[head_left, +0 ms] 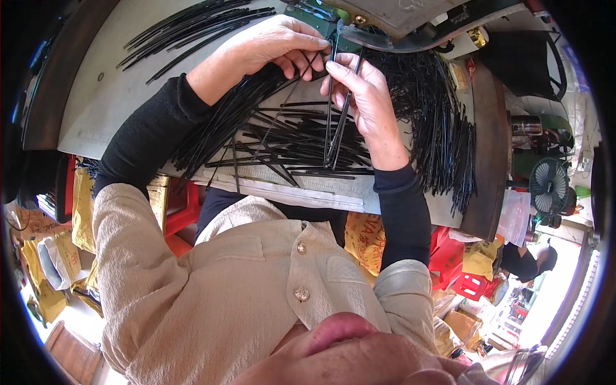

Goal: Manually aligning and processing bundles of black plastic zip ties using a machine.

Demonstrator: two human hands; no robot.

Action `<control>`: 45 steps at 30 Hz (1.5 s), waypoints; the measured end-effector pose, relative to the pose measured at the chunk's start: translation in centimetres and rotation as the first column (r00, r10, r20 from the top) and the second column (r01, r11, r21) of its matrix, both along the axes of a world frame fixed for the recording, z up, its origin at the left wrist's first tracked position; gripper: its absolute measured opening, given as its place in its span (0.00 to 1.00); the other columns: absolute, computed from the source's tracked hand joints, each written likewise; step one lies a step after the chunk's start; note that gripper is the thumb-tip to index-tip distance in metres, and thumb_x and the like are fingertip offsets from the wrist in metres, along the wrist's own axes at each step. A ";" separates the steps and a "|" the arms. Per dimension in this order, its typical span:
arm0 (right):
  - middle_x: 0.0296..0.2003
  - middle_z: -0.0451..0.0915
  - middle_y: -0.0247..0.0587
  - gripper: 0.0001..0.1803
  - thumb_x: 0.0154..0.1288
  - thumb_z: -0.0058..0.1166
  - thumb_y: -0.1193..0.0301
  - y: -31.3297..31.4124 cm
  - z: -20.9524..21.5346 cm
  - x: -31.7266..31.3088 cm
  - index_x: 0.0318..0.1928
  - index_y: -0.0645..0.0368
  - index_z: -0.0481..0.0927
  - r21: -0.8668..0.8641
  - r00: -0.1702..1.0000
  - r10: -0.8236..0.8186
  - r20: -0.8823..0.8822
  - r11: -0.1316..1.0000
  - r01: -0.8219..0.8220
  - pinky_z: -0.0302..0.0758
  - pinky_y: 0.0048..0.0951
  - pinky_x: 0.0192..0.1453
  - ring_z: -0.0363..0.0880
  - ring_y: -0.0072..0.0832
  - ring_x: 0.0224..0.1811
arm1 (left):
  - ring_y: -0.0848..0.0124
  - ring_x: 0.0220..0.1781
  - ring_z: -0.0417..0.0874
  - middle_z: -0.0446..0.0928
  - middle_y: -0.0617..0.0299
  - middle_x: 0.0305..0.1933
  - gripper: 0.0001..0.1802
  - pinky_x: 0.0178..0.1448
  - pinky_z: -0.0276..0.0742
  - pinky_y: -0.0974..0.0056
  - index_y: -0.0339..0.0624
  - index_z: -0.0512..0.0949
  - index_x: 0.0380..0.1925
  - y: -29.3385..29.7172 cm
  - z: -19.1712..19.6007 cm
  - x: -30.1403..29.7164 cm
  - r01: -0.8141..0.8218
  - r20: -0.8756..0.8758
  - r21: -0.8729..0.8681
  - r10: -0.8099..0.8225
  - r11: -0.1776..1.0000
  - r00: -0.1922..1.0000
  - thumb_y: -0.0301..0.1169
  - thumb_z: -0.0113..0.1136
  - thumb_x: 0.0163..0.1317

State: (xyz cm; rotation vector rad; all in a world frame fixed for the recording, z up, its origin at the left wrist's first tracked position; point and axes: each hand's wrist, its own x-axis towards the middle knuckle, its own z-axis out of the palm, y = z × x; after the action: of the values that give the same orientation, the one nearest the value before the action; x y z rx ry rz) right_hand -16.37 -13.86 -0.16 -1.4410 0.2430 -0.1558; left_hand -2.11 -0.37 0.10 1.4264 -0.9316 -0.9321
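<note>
My right hand [367, 96] is closed, with thin black straps [333, 138] pinched between thumb and fingers; they hang down toward the table's near edge. Close on its left, my left hand [282, 48] is closed too, thumb and forefinger pinching at the upper end of a strap, the other fingers curled. Both hands are just in front of a machine [401, 16] that looks like a sewing machine, with a green part by its needle area. Below them, many loose black straps [295, 138] lie crisscrossed on the pale tabletop [96, 109]. My left fingertips partly hide what they grip.
Bundled straps [199, 29] lie at the far left, and a dense tangle [443, 122] covers the right side. A dark raised edge [487, 154] bounds the table there. Beyond it stand a green fan [548, 183], red stools [471, 285], yellow sacks [481, 256] and another person [529, 262].
</note>
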 end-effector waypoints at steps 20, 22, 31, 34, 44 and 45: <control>0.23 0.80 0.43 0.10 0.63 0.54 0.68 -0.1 -0.4 0.5 0.38 0.62 0.76 0.070 1.000 -0.008 0.016 0.998 0.007 0.64 0.14 0.23 0.71 0.15 0.18 | 0.78 0.17 0.79 0.76 0.65 0.19 0.19 0.20 0.71 0.79 0.39 0.78 0.24 -0.3 -0.4 0.1 -0.074 0.118 0.041 0.069 0.996 0.991 0.44 0.55 0.64; 0.23 0.81 0.43 0.09 0.63 0.55 0.68 -0.3 -0.6 0.6 0.37 0.62 0.76 0.133 1.000 0.003 0.004 0.991 -0.004 0.64 0.14 0.22 0.70 0.15 0.17 | 0.78 0.17 0.79 0.76 0.65 0.19 0.19 0.20 0.71 0.79 0.40 0.77 0.23 -0.3 -0.2 0.0 -0.095 0.126 0.052 0.088 0.994 0.988 0.44 0.56 0.63; 0.23 0.80 0.43 0.10 0.63 0.55 0.67 -0.1 -0.4 0.3 0.37 0.62 0.76 0.171 0.999 -0.020 -0.050 0.985 0.029 0.63 0.14 0.19 0.68 0.15 0.15 | 0.78 0.16 0.78 0.75 0.64 0.17 0.19 0.19 0.72 0.79 0.39 0.77 0.21 -0.3 0.5 -0.3 -0.077 0.063 0.036 0.075 0.996 0.995 0.42 0.57 0.62; 0.22 0.79 0.41 0.10 0.63 0.55 0.67 0.2 -0.4 0.2 0.37 0.61 0.76 0.183 0.998 -0.041 -0.043 0.982 0.048 0.63 0.14 0.19 0.68 0.15 0.15 | 0.78 0.16 0.78 0.75 0.64 0.17 0.18 0.19 0.72 0.79 0.38 0.77 0.21 -0.2 0.4 -0.2 -0.074 0.046 0.038 0.073 0.996 0.996 0.42 0.57 0.62; 0.18 0.72 0.29 0.12 0.66 0.53 0.64 -0.6 -0.3 -0.6 0.40 0.60 0.77 0.222 1.000 0.008 -0.004 0.975 -0.007 0.59 0.14 0.18 0.65 0.13 0.15 | 0.78 0.19 0.79 0.79 0.62 0.26 0.20 0.23 0.75 0.78 0.37 0.80 0.34 -0.2 0.1 -0.1 -0.104 0.116 0.059 0.096 0.993 0.989 0.45 0.59 0.60; 0.17 0.69 0.27 0.13 0.67 0.52 0.63 -0.8 -0.1 -0.6 0.39 0.61 0.77 0.199 0.999 0.031 -0.017 0.980 -0.027 0.58 0.13 0.18 0.64 0.12 0.15 | 0.78 0.19 0.79 0.79 0.63 0.27 0.20 0.23 0.75 0.78 0.37 0.81 0.35 -0.3 -0.3 0.4 -0.087 0.111 0.050 0.081 0.995 0.991 0.46 0.59 0.60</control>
State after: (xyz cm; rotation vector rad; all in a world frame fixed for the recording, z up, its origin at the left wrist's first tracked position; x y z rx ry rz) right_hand -17.00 -14.62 -0.22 -1.2475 0.2469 -0.0902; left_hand -1.69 -0.64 -0.19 1.5635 -0.9251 -0.8292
